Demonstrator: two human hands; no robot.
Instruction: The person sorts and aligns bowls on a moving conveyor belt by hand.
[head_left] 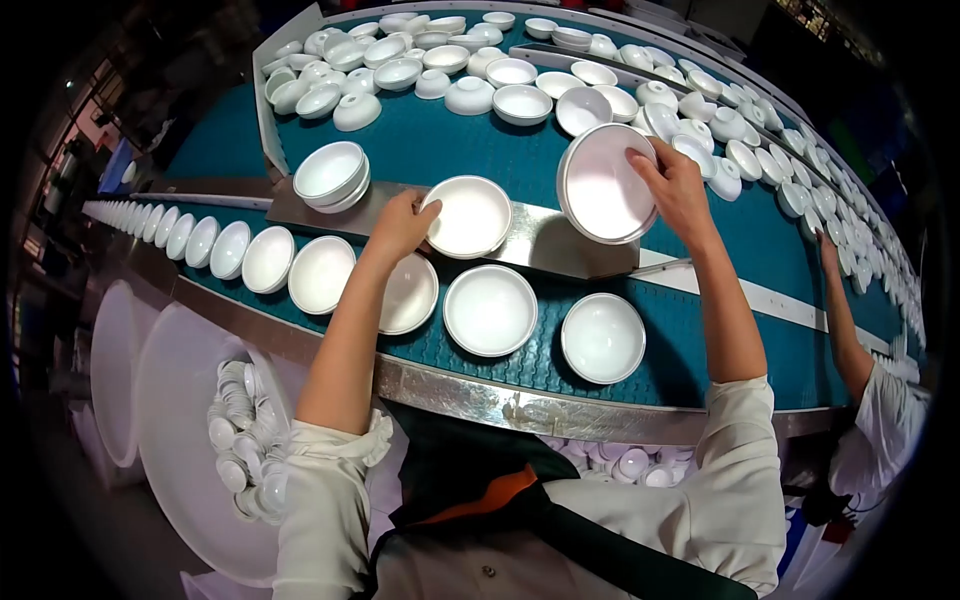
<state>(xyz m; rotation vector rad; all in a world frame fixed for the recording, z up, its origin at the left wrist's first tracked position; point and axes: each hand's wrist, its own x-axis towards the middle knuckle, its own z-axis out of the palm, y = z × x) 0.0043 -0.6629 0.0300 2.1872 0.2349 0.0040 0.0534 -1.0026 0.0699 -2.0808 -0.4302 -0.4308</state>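
My left hand (403, 228) is closed on the rim of a white bowl (470, 217), thumb inside, over the metal ledge (535, 240). In my right hand (676, 190) is another white bowl (606, 188), gripped by its rim and tilted so its inside faces me. A second rim shows along its left edge, so it may be a stack. On the ledge left of my left hand stands a small stack of bowls (332, 176). Nearer me, single bowls such as this bowl (490, 310) and the rightmost bowl (603, 338) sit in a row on the front green belt (690, 375).
A wider green belt (420, 140) behind carries many jumbled bowls (380, 60). The bowl row (232, 250) curves off to the left. At lower left stands a large pale tub (190, 440) with bowls inside. Another person's arm (845, 320) reaches among bowls at right.
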